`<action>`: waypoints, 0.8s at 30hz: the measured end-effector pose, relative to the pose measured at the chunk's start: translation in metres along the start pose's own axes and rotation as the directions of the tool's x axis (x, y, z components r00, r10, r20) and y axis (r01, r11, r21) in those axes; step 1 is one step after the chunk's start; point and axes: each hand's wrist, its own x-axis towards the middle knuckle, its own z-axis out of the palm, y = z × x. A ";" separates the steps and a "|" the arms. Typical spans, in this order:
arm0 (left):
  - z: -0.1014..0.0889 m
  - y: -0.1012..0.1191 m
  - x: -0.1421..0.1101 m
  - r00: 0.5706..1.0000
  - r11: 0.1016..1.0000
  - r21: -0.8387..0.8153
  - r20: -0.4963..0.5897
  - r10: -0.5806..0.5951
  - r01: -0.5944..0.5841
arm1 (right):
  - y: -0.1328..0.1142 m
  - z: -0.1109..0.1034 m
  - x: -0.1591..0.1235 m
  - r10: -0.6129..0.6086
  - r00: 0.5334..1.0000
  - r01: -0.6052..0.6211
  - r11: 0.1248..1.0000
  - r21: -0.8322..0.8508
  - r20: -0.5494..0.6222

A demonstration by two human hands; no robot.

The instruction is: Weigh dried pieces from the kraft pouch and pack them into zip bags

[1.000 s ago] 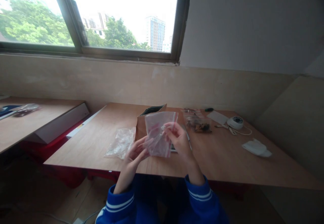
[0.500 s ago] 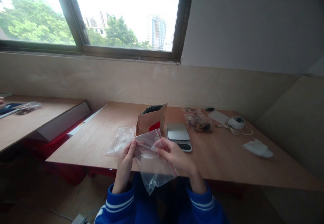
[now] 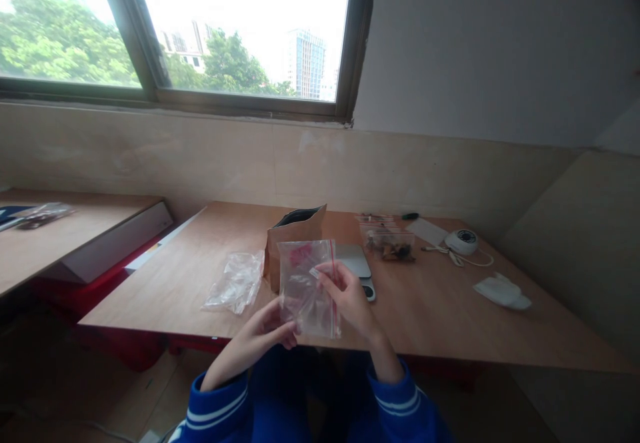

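A clear zip-lock bag [image 3: 306, 296] with a red stripe along its right side hangs in front of me and looks flat. My right hand [image 3: 350, 299] pinches it near that striped edge, thumb and forefinger together. At the lower left corner, my left hand [image 3: 273, 336] has its fingers closed around the plastic, some of them partly behind it. Just beyond the bag, a brown paper pouch [image 3: 273, 253] stands upright with its top open. The kitchen scale [image 3: 357, 259] is partly covered by the bag and my right hand.
A pile of clear plastic bags [image 3: 234, 284] lies on the left of the wooden table [image 3: 425, 323]. Filled zip bags [image 3: 393, 246] sit behind the scale. Farther right are a white dome camera [image 3: 461, 241] with its cable and a crumpled white wrapper [image 3: 501, 291].
The zip-lock bag has been turned more upright and faces me. My left hand has moved from its top left corner down to the lower left.
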 end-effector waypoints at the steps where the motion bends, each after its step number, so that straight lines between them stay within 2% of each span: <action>1: -0.003 0.001 -0.003 1.000 1.000 0.022 -0.015 0.001 -0.001 | 0.001 0.000 -0.001 0.010 1.000 -0.011 1.000 0.021 0.028; 3: -0.014 0.004 -0.014 0.997 0.996 0.079 -0.078 -0.025 0.032 | 0.005 -0.001 -0.004 0.036 0.993 -0.043 0.997 0.069 0.111; 5: -0.029 0.006 -0.031 0.981 0.981 0.134 -0.155 -0.117 0.138 | 0.013 -0.008 -0.005 0.036 0.991 -0.047 0.995 0.085 0.128; 7: -0.049 0.004 -0.052 0.953 0.965 0.148 -0.246 -0.177 0.217 | 0.027 -0.024 0.001 -0.020 1.000 0.020 1.000 -0.012 -0.006; 9: -0.070 -0.002 -0.071 0.933 0.964 0.153 -0.323 -0.160 0.219 | 0.049 -0.051 0.015 -0.129 0.967 0.066 0.959 -0.275 -0.220; 10: -0.080 -0.006 -0.078 0.917 0.965 0.158 -0.373 -0.140 0.211 | 0.062 -0.067 0.025 -0.193 0.938 0.047 0.894 -0.446 -0.288; 11: -0.088 -0.010 -0.084 0.891 0.964 0.157 -0.436 -0.125 0.213 | 0.075 -0.083 0.035 -0.240 0.917 -0.007 0.788 -0.615 -0.318; 13: -0.100 -0.017 -0.088 0.818 0.965 0.141 -0.566 -0.106 0.223 | 0.098 -0.115 0.055 -0.233 0.900 -0.091 0.727 -0.680 -0.370; 16: -0.104 -0.021 -0.080 0.711 0.962 0.159 -0.701 -0.049 0.223 | 0.119 -0.153 0.078 -0.209 0.876 -0.205 0.656 -0.726 -0.435; 18: -0.102 -0.022 -0.066 0.675 0.953 0.206 -0.738 0.004 0.220 | 0.126 -0.169 0.084 -0.184 0.870 -0.265 0.607 -0.749 -0.458; 20: -0.102 -0.023 -0.049 0.678 0.943 0.241 -0.735 0.023 0.230 | 0.131 -0.178 0.086 -0.153 0.871 -0.312 0.561 -0.766 -0.467; 22: -0.104 -0.026 -0.030 0.698 0.921 0.286 -0.716 0.021 0.266 | 0.135 -0.182 0.083 -0.128 0.869 -0.350 0.523 -0.777 -0.477; 24: -0.110 -0.030 -0.014 0.694 0.858 0.385 -0.718 0.047 0.341 | 0.138 -0.182 0.078 -0.115 0.862 -0.381 0.496 -0.780 -0.494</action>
